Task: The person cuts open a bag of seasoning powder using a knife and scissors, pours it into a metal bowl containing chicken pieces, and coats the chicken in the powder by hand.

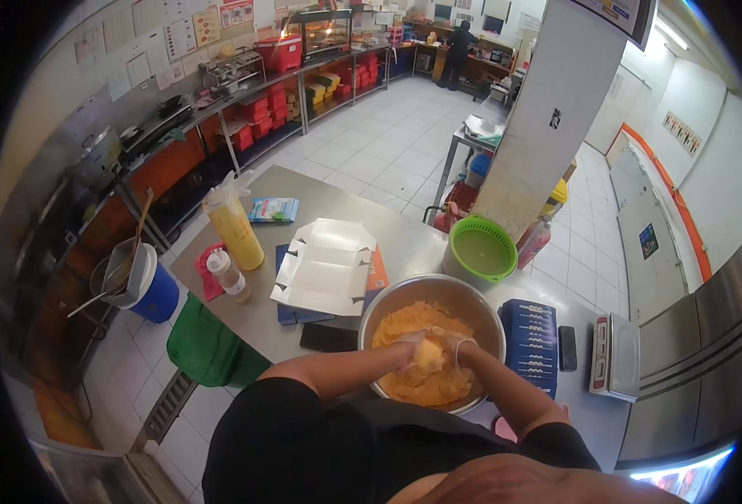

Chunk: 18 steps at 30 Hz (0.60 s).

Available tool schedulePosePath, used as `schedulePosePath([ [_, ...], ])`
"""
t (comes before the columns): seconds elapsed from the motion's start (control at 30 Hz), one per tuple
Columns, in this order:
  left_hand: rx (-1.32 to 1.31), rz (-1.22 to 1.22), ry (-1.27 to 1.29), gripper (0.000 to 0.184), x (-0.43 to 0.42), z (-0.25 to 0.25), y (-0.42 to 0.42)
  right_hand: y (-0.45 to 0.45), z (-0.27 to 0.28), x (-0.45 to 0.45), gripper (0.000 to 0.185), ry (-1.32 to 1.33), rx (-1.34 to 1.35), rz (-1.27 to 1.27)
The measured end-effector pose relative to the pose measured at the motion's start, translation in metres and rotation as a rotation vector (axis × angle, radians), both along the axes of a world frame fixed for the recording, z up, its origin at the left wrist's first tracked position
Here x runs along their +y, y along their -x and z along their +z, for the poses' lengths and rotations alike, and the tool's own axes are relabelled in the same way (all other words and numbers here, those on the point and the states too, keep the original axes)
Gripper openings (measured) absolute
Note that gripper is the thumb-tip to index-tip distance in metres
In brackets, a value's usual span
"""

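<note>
A pale orange lump (428, 356), rough and rounded, is resting against the left hand (406, 349); the right hand (458, 346) is hovering close on its right, contact being unclear. Both hands are reaching inside a wide, round metal bowl (490, 314), which is standing upright on the counter. Loose orange crumbs (413, 317) are covering its bottom unevenly, lying in low mounds around the lump. The bowl is sitting between an open white box to the left and blue cartons to the right.
</note>
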<state>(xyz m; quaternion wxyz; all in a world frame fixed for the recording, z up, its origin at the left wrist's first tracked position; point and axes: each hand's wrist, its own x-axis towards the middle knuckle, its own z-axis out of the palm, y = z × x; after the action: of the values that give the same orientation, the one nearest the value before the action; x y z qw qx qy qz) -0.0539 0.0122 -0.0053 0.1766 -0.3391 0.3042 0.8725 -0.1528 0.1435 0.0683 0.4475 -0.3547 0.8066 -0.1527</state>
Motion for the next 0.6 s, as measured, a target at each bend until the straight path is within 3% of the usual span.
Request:
schedulePosePath([
  [0.03,0.061,-0.015,0.094,0.041,-0.007,0.001,0.001,0.007,-0.013,0.009,0.063,0.079,0.323,0.357],
  [0.1,0.171,-0.044,0.277,0.042,-0.021,-0.001,-0.001,0.033,-0.061,0.025,0.073,0.264,0.297,0.134],
  [0.13,0.14,0.022,0.192,0.045,-0.028,-0.001,-0.002,0.05,-0.091,0.034,0.077,0.352,0.278,0.021],
  [0.2,0.074,0.15,0.023,0.05,-0.041,-0.001,-0.003,0.092,-0.151,0.052,0.072,0.584,-0.24,-0.078],
  [0.27,0.025,0.254,-0.102,0.056,-0.037,0.01,-0.02,0.084,-0.163,0.059,0.06,0.628,-0.622,-0.399],
  [0.33,-0.002,0.339,-0.193,0.062,-0.014,0.05,-0.052,0.034,-0.127,0.057,0.048,0.455,-0.835,-0.927],
  [0.37,-0.028,0.362,-0.107,0.07,0.006,0.034,-0.055,0.017,-0.115,0.054,0.049,0.35,-0.923,-1.188],
  [0.43,-0.133,0.348,0.007,0.065,0.025,0.046,-0.055,-0.002,-0.158,0.055,0.042,0.274,-1.14,-1.08],
  [0.47,-0.183,0.342,0.069,0.063,0.031,0.051,-0.054,-0.016,-0.151,0.044,0.046,0.25,-1.038,-1.028],
  [0.53,-0.081,0.425,0.046,0.067,0.042,0.011,-0.043,-0.053,-0.123,0.027,0.055,0.204,-0.84,-0.926],
  [0.6,-0.084,0.39,0.035,0.068,0.04,0.013,-0.038,-0.037,-0.142,0.023,0.056,0.213,-0.842,-1.065],
])
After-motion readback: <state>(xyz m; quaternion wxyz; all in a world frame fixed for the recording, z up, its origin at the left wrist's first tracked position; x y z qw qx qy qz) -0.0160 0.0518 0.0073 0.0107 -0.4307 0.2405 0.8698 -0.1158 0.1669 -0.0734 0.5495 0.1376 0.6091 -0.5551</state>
